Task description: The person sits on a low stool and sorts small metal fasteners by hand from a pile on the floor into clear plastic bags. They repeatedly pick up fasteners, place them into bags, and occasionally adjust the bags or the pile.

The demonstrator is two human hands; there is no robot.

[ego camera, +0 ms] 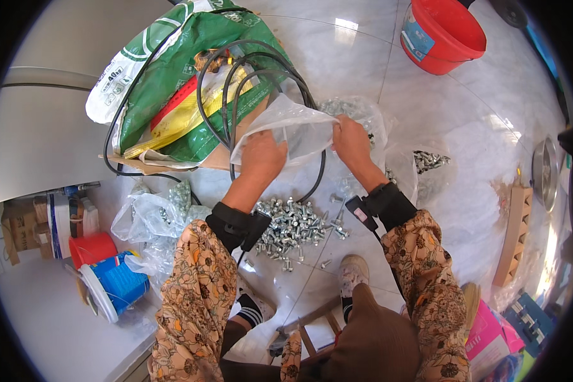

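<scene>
A clear plastic bag [291, 138] is stretched between both my hands, its mouth spread apart; no contents show in it. My left hand [262, 155] is partly inside the bag's mouth, gripping its left side. The right edge of the opening is pinched in my right hand [352, 143]. Below the hands, a heap of metal hex bolts [291, 227] lies on the tiled floor, with a few loose bolts at its right. Beyond my right hand sits a clear bag of metal fasteners [372, 114], and another open bag shows bolts [429, 162] inside.
A green and white woven sack [172, 62] and a coiled black cable [227, 95] lie at upper left. Plastic bags [157, 210], a blue bucket [122, 281] and a small red bucket [93, 248] are at left. A red bucket [439, 38] and a cardboard strip [512, 234] are at right.
</scene>
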